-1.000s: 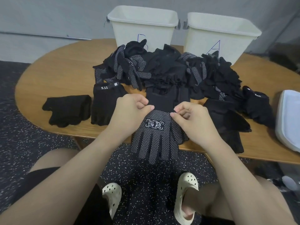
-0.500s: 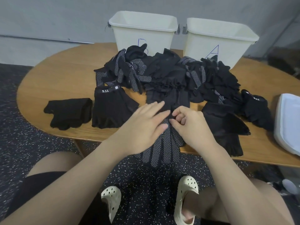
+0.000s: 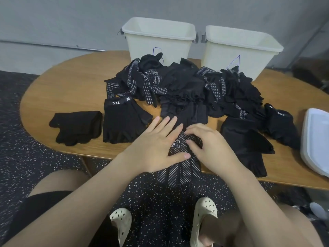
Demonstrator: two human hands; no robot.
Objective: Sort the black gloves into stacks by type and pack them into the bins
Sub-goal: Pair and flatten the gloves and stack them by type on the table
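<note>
A dotted black glove (image 3: 179,168) lies at the table's near edge, its fingers hanging over. My left hand (image 3: 156,145) rests flat on its left side, fingers spread. My right hand (image 3: 206,147) presses on its cuff with curled fingers. Behind them sits a big pile of mixed black gloves (image 3: 185,90). To the left lie a stack of fingerless gloves marked 5.11 (image 3: 122,122) and a plain knit glove stack (image 3: 76,127). Two cream bins stand at the back, bin B (image 3: 158,38) and bin A (image 3: 238,50).
More black gloves (image 3: 245,139) lie to the right of my hands, one hanging over the edge. A white lid or tray (image 3: 316,139) rests at the right end of the oval wooden table (image 3: 71,82). My knees and white clogs show below.
My hands held the dotted glove up by its cuff; they have laid it on the table edge. My left hand has opened flat on it, and my right hand presses the cuff.
</note>
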